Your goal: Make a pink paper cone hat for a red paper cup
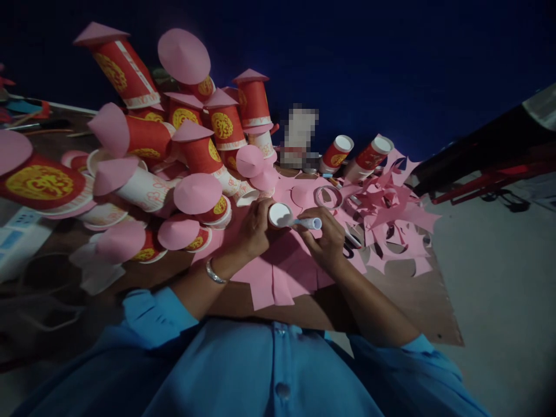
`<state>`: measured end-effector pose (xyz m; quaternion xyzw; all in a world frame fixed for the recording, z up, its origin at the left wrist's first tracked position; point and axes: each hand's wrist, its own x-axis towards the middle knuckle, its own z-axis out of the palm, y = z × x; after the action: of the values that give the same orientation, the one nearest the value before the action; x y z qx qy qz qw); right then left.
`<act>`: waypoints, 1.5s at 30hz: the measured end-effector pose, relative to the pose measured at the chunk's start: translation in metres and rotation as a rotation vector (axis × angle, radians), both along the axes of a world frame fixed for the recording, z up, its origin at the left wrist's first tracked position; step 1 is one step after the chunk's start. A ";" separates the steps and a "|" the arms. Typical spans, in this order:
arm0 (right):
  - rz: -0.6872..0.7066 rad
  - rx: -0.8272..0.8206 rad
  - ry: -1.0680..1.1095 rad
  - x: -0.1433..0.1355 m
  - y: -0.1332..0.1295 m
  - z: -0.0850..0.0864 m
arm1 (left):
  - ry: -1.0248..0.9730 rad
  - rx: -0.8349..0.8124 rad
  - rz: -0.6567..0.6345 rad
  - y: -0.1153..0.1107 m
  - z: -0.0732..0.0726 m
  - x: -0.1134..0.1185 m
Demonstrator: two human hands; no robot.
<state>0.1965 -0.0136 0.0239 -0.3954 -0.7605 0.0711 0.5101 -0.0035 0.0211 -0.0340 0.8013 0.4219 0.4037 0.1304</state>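
My left hand (255, 229) is closed around the side of a paper cup (280, 215), its round white end facing up toward me. In my right hand (326, 236) is a slim white pen-like tube (311, 223); its narrow tip meets the cup's rim on the right. I cannot tell what the tube contains. Pink paper sheets (278, 278) lie on the table under both hands. Just left of my left hand stands a red-and-gold cup with a pink paper cone (197, 194) on top.
Several cone-topped cups (222, 124) are piled at the left and back. Two cups (336, 153) stand at the back right. Pink paper scraps (391, 202), a tape roll (329, 197) and scissors (350, 246) lie to the right. The table's right edge (447, 301) borders the floor.
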 end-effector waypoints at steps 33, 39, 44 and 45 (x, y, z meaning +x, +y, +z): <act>0.039 0.114 -0.098 -0.010 -0.008 -0.008 | -0.009 -0.003 0.041 0.006 -0.016 -0.002; -0.026 0.120 -0.074 -0.010 -0.008 -0.005 | -0.049 0.018 0.011 0.007 -0.012 0.001; 0.012 0.128 -0.107 -0.010 -0.007 -0.007 | -0.042 0.018 0.018 0.007 -0.015 0.000; 0.023 0.124 -0.113 -0.011 -0.008 -0.007 | -0.037 0.011 0.023 0.007 -0.017 0.000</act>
<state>0.1860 -0.0214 0.0173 -0.3575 -0.7957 0.0072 0.4889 -0.0036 0.0283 -0.0509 0.7895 0.4265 0.4220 0.1291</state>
